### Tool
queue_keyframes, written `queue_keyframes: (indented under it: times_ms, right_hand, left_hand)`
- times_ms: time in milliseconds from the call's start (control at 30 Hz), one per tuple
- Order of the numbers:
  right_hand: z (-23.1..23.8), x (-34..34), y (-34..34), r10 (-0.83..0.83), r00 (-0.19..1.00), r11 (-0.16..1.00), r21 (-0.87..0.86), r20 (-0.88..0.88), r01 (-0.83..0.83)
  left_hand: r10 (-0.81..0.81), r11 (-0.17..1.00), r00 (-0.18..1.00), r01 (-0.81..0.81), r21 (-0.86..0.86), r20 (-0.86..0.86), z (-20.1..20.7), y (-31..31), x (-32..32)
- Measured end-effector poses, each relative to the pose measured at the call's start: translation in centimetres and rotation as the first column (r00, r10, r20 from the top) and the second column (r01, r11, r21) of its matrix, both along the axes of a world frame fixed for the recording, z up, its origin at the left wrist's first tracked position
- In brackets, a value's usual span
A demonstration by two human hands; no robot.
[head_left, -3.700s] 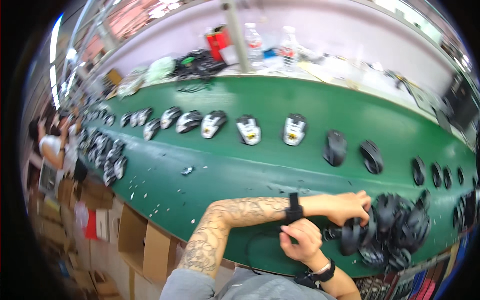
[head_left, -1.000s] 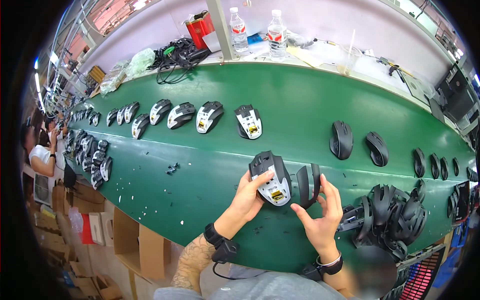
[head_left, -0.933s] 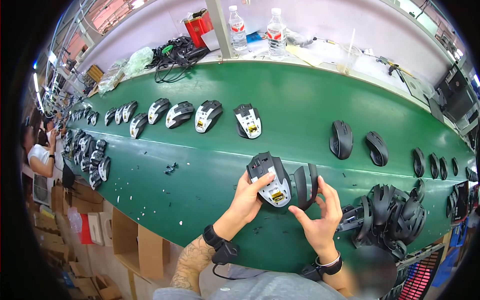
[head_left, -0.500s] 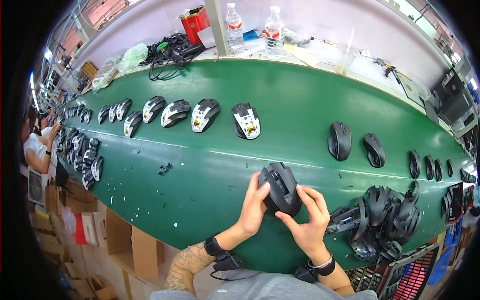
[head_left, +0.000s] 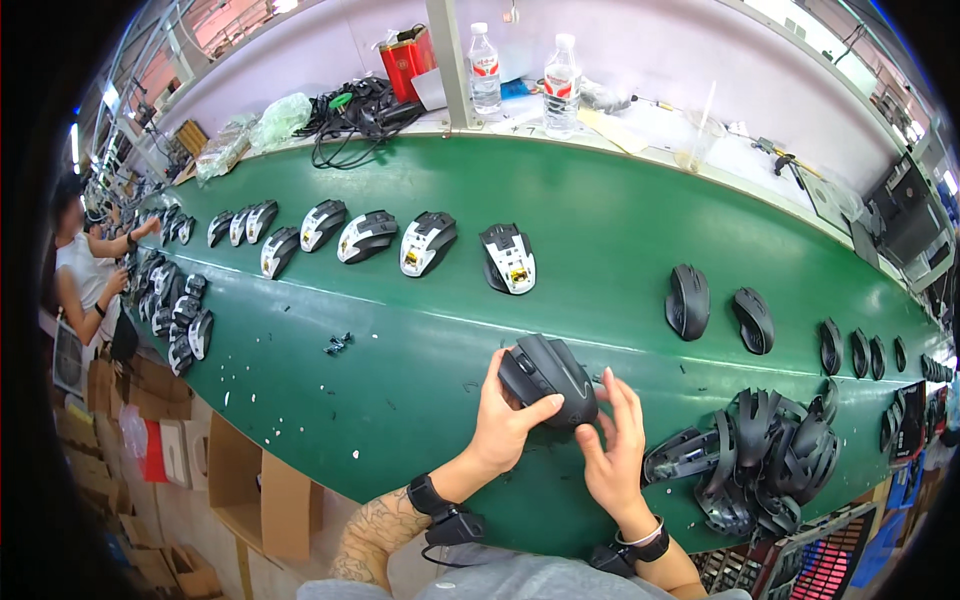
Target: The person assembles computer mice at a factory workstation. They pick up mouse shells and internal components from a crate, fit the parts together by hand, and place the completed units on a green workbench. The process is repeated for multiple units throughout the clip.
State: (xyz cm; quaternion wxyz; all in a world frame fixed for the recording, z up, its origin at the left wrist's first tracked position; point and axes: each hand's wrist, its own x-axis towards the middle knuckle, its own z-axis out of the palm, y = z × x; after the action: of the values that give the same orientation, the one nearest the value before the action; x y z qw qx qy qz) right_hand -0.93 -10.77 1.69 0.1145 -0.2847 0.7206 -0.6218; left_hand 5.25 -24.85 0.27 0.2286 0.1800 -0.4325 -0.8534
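A black computer mouse (head_left: 552, 380) is held above the green bench, its dark top shell facing up. My left hand (head_left: 498, 425) is shut around its left side, the thumb lying over the near part. Close by its right rear edge is my right hand (head_left: 618, 450), with thumb and fingers apart; whether a fingertip still touches the shell is hard to tell. Beyond them stands a row of partly open mice, the nearest a white-and-black mouse (head_left: 510, 258). Closed black mice (head_left: 688, 302) sit to the right. A pile of loose black shells (head_left: 765, 455) lies beside my right hand.
Several mice are heaped at the left (head_left: 185, 310). Small dark bits (head_left: 338, 344) are scattered on the green bench (head_left: 380, 400). Water bottles (head_left: 560, 85) and tangled cables (head_left: 365, 115) occupy the back. Cardboard boxes (head_left: 290, 505) stand below. A co-worker (head_left: 85, 265) works at far left.
The mouse has turned in my left hand, and its gapped top now looks covered. My right fingers have loosened and moved off its side. The co-worker's arm has reached out.
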Motion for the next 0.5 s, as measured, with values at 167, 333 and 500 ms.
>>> queue_keyframes:
  times_ms: [167,333,500]
  right_hand:
    - [-3.3,-0.2,0.6,0.201,0.802,0.953,-0.3,0.562,-0.029]
    - [-3.7,-0.2,0.4,0.216,0.765,0.923,-0.383,0.606,0.044]
    - [-4.5,-0.3,0.0,0.174,0.789,0.936,-0.348,0.589,0.054]
  left_hand:
    - [-0.055,0.986,0.997,0.062,0.157,-0.048,1.1,-0.4,0.2]
    - [-0.086,0.989,0.995,0.092,0.118,-0.058,0.8,-0.1,-0.2]
    - [-0.026,0.982,0.999,0.032,0.184,-0.036,0.0,-0.1,-0.4]
